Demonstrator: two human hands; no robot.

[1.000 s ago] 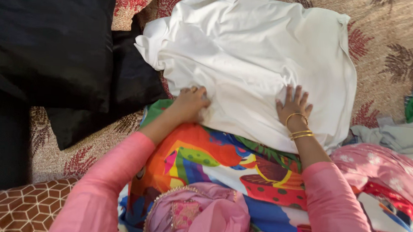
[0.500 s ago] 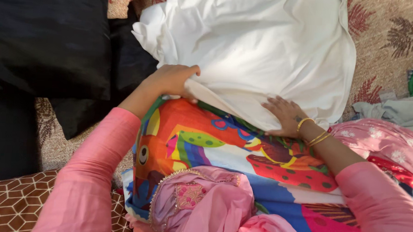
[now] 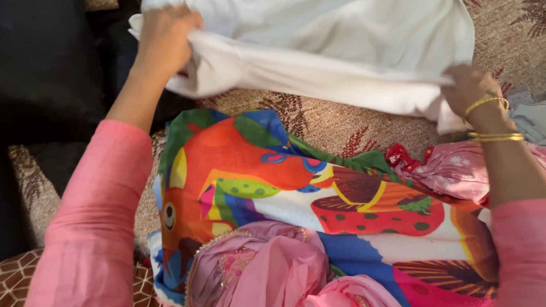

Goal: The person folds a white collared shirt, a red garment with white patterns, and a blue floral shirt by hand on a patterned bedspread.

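Sitting nearest: bright cartoon-print cloth (image 3: 320,204) across the lap. Past it, left hand (image 3: 162,38) and right hand (image 3: 472,88) each clenched on the white garment (image 3: 327,45), near edge lifted and folded above patterned bedspread (image 3: 323,122).

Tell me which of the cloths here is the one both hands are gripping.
The plain white cloth, at the top. The left hand and right hand pinch its folded near edge. The bright multicoloured printed cloth and pink fabric lie untouched below.
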